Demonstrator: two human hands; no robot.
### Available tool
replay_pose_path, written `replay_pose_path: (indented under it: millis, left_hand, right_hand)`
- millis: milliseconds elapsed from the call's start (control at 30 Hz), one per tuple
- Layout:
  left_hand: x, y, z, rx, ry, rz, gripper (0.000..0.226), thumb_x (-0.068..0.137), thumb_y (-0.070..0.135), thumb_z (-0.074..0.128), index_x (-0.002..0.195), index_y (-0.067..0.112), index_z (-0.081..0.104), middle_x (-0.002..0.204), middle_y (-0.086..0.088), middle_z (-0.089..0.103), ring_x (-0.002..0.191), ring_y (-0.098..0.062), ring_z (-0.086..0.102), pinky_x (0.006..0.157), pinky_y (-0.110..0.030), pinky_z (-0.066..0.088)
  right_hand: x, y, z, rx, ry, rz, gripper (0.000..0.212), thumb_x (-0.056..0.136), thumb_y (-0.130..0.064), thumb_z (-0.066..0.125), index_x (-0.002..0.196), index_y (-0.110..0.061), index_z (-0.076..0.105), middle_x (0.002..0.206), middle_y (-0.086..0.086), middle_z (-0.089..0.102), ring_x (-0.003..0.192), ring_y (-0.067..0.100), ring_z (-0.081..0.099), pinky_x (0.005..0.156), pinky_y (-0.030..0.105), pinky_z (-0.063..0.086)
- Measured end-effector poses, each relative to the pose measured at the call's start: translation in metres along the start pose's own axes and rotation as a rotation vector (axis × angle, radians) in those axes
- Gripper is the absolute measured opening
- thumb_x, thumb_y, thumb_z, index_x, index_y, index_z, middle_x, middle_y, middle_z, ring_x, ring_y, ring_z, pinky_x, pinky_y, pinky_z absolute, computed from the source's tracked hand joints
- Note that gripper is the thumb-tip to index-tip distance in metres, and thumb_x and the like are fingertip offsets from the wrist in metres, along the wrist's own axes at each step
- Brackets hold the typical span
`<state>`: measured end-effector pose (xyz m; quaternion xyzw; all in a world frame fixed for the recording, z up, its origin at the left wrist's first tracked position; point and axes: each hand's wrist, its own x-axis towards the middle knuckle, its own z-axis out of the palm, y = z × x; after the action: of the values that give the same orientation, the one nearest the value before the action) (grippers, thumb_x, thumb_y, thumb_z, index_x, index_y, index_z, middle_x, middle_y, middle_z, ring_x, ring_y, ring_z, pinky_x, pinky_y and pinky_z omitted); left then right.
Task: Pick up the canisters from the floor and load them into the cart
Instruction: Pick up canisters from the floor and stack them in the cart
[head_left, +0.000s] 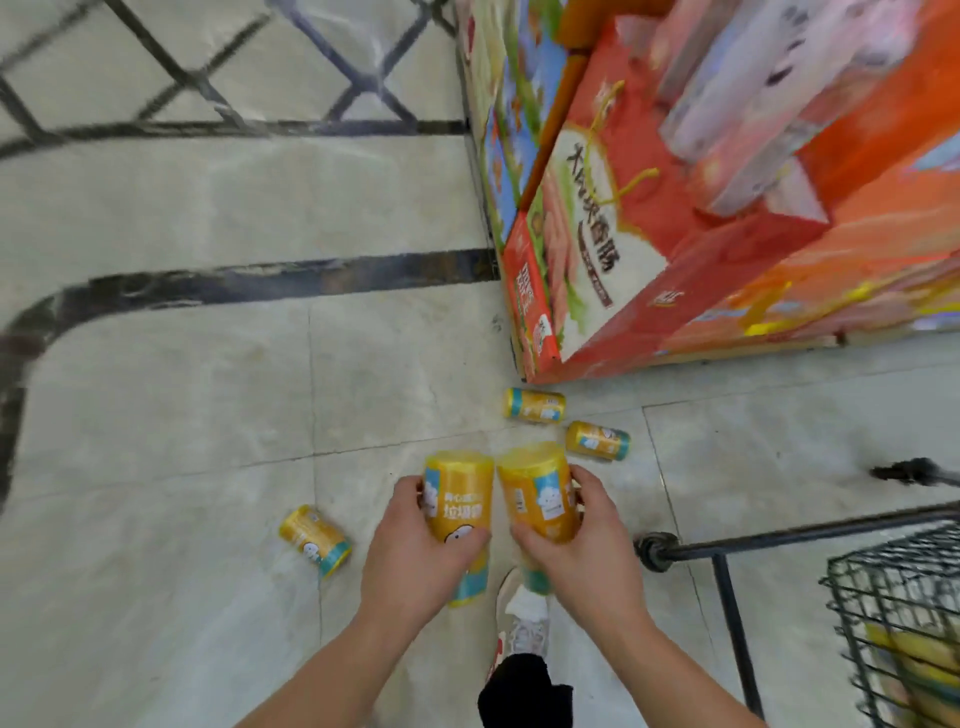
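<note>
Mid-task. First canister (460, 499) clasped by left grip (415, 540), second canister (537, 493) by right grip (582, 540). Three left on floor (156, 415): far canister (534, 405) and near canister (597, 440) beyond right grip, stray canister (314, 533) left of left grip. Wire cart (883, 587) right of grips; blurred yellow stock seemingly loaded.

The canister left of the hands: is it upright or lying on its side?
Lying on its side. The yellow canister rests its curved wall on the floor tiles, teal end toward the lower right.

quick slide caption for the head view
Left hand holds one yellow canister, right hand another; three more lie on the floor; wire cart at right.
</note>
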<state>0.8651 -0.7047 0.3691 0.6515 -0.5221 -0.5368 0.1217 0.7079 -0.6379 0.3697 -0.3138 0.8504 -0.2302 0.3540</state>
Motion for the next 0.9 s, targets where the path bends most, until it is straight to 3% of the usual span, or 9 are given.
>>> replay_pose_path:
  millis: [133, 200, 367, 467, 533, 633, 700, 900]
  left_hand:
    - [-0.074, 0.1, -0.026, -0.047, -0.081, 0.134, 0.044, 0.064, 0.035, 0.083, 0.091, 0.032, 0.048, 0.084, 0.018, 0.063, 0.071, 0.001, 0.064, 0.061, -0.024, 0.049]
    - [-0.107, 0.147, -0.025, -0.084, -0.128, 0.195, 0.045, 0.063, 0.036, 0.083, 0.092, 0.031, 0.049, 0.085, 0.016, 0.064, 0.073, -0.003, 0.065, 0.067, -0.031, 0.054]
    - [-0.182, 0.24, 0.026, -0.184, -0.263, 0.33, 0.046, 0.064, 0.034, 0.086, 0.097, 0.033, 0.054, 0.091, 0.017, 0.069, 0.076, 0.004, 0.065, 0.073, -0.032, 0.056]
    - [-0.225, 0.276, 0.082, -0.203, -0.327, 0.37, 0.043, 0.065, 0.037, 0.085, 0.095, 0.032, 0.053, 0.089, 0.019, 0.067, 0.073, 0.008, 0.062, 0.07, -0.027, 0.054]
    - [-0.252, 0.292, 0.128, -0.192, -0.369, 0.368, 0.045, 0.066, 0.041, 0.083, 0.097, 0.03, 0.053, 0.09, 0.017, 0.066, 0.079, 0.003, 0.062, 0.075, -0.032, 0.056]
    - [-0.288, 0.307, 0.206, -0.171, -0.409, 0.35, 0.057, 0.058, 0.055, 0.083, 0.099, 0.03, 0.052, 0.092, 0.014, 0.067, 0.083, -0.005, 0.065, 0.079, -0.04, 0.056]
    - [-0.308, 0.316, 0.262, -0.144, -0.42, 0.334, 0.066, 0.051, 0.062, 0.08, 0.1, 0.028, 0.052, 0.093, 0.009, 0.068, 0.084, -0.01, 0.067, 0.079, -0.043, 0.056]
    - [-0.347, 0.344, 0.429, -0.09, -0.38, 0.259, 0.071, 0.038, 0.068, 0.074, 0.093, 0.024, 0.062, 0.086, 0.007, 0.072, 0.082, -0.018, 0.07, 0.077, -0.044, 0.058]
  right_hand:
    - [-0.067, -0.066, -0.104, 0.128, 0.151, -0.108, 0.059, 0.061, -0.048, 0.079, 0.109, -0.056, 0.046, 0.101, -0.021, 0.065, 0.09, -0.005, 0.063, 0.076, 0.031, 0.055]
    - [-0.096, -0.085, -0.156, 0.157, 0.225, -0.154, 0.059, 0.066, -0.043, 0.083, 0.11, -0.055, 0.047, 0.103, -0.02, 0.065, 0.09, -0.008, 0.061, 0.076, 0.023, 0.053]
    - [-0.147, -0.083, -0.284, 0.132, 0.416, -0.19, 0.06, 0.062, -0.054, 0.079, 0.112, -0.059, 0.045, 0.108, -0.02, 0.065, 0.095, -0.008, 0.061, 0.08, 0.022, 0.053]
    - [-0.164, -0.048, -0.354, 0.083, 0.509, -0.21, 0.065, 0.06, -0.057, 0.075, 0.119, -0.053, 0.048, 0.111, -0.018, 0.062, 0.099, -0.004, 0.06, 0.085, 0.027, 0.054]
    - [-0.172, -0.011, -0.396, 0.026, 0.563, -0.204, 0.071, 0.063, -0.052, 0.079, 0.127, -0.042, 0.05, 0.112, -0.017, 0.057, 0.103, 0.001, 0.057, 0.089, 0.033, 0.053]
    - [-0.18, 0.05, -0.46, -0.048, 0.603, -0.166, 0.08, 0.064, -0.049, 0.082, 0.136, -0.034, 0.048, 0.11, -0.023, 0.048, 0.106, 0.004, 0.053, 0.091, 0.03, 0.049]
    - [-0.174, 0.099, -0.502, -0.09, 0.592, -0.127, 0.082, 0.065, -0.047, 0.084, 0.137, -0.031, 0.049, 0.113, -0.015, 0.05, 0.108, 0.007, 0.053, 0.092, 0.028, 0.046]
    - [-0.129, 0.234, -0.61, -0.208, 0.559, -0.026, 0.077, 0.061, -0.066, 0.072, 0.13, -0.038, 0.053, 0.109, -0.003, 0.054, 0.104, 0.015, 0.058, 0.091, 0.04, 0.051]
